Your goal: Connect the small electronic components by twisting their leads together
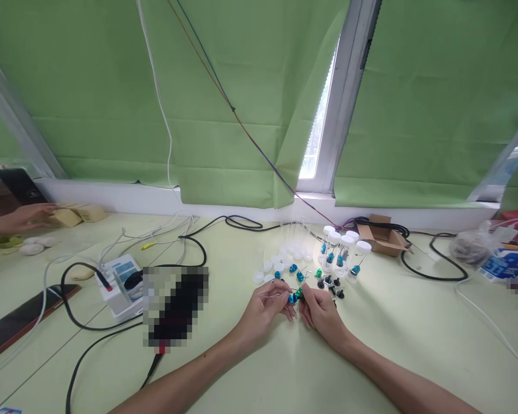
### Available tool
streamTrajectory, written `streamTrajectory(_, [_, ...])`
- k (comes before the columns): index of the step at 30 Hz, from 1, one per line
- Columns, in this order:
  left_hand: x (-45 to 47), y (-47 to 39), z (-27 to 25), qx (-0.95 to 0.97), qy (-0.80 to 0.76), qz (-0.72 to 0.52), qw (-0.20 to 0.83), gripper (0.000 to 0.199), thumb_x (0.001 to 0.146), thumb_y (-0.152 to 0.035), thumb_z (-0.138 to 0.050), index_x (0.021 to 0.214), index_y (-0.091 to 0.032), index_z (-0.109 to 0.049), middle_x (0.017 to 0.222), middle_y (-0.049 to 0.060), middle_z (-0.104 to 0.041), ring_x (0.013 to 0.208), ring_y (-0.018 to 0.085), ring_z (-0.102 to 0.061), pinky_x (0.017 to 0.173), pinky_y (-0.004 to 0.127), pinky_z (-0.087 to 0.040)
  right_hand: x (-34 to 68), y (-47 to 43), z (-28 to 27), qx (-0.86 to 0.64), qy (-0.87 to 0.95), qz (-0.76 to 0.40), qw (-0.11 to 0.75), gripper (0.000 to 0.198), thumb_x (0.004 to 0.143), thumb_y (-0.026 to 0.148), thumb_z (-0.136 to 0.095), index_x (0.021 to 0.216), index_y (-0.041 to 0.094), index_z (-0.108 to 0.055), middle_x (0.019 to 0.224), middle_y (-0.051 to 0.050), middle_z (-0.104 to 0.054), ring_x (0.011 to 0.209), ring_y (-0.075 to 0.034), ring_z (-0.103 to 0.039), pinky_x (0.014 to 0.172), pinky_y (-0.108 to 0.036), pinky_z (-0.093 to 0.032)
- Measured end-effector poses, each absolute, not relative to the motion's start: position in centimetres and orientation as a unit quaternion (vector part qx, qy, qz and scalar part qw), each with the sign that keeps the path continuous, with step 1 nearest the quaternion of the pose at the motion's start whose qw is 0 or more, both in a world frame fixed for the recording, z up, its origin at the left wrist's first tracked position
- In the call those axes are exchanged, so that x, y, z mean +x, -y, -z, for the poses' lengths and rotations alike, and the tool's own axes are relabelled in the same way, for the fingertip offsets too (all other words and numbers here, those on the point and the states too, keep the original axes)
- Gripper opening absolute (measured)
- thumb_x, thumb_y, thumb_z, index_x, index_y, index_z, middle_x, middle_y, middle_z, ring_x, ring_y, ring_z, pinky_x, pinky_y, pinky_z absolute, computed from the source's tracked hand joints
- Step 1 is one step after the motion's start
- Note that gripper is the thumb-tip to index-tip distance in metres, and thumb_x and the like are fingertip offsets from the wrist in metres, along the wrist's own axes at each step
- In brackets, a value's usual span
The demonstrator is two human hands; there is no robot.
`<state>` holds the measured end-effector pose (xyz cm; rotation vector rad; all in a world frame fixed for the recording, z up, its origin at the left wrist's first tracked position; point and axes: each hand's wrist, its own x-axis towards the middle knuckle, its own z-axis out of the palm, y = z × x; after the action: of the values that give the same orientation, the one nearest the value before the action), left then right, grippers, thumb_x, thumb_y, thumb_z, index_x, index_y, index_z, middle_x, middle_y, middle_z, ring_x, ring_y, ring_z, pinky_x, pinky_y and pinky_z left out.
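Observation:
Near the middle of the table my left hand (262,309) is closed, its fingertips pinching a small shiny blue part (292,298) with a thin metal rod. Against it, my right hand (324,315) is closed on a small green part (300,292) with something dark beside it. The two parts meet between my fingertips; their exact kind is too small to make out. Just beyond lie loose blue pieces (300,276), another green piece (318,273) and several black knob-like pieces (340,294). Behind these stand clear tubes with white caps (363,246), blue parts inside.
White caps (267,265) and clear empty tubes (301,233) stand behind my hands. An open cardboard box (382,237) sits at the back right. Left are a white power strip (120,286), black cables (90,329) and a blurred dark device (176,310). Another person's hand (32,217) is far left.

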<state>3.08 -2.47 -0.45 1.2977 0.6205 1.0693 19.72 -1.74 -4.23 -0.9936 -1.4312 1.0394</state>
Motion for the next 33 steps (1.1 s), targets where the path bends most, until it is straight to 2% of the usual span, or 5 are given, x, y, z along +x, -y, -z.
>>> streamTrajectory(15, [2.9,2.2,0.6,0.593,-0.278,-0.460,0.599,0.020,0.090,-0.035,-0.058,0.093,-0.015,-0.062,0.076,0.004,-0.063,0.069,0.017,-0.063,0.070,0.034,-0.052,19.8,2.4,3.2,-0.431,0.620,-0.437,0.489,0.066,0.089,0.067,-0.043,0.044,0.018,-0.047,0.034,0.004,-0.037,0.032,-0.008,-0.034,0.039,-0.023,-0.027])
streamTrajectory(23, [2.8,2.1,1.0,0.624,-0.306,-0.451,0.560,0.022,0.089,-0.037,-0.058,0.090,-0.015,-0.064,0.071,0.004,-0.064,0.067,0.017,-0.063,0.071,0.032,-0.050,19.8,2.3,3.6,-0.403,0.619,-0.438,0.513,0.059,0.093,0.059,-0.044,0.050,0.018,-0.044,0.041,0.005,-0.037,0.036,-0.007,-0.034,0.039,-0.022,-0.026])
streamTrajectory(33, [3.0,1.9,1.0,0.612,-0.305,-0.448,0.577,0.025,0.086,-0.040,-0.062,0.087,-0.015,-0.065,0.068,0.004,-0.064,0.064,0.017,-0.063,0.069,0.032,-0.051,19.5,2.5,3.1,-0.373,0.600,-0.475,0.524,0.048,0.092,0.056,-0.048,0.060,0.021,-0.037,0.046,0.008,-0.035,0.037,-0.006,-0.030,0.037,-0.021,-0.025])
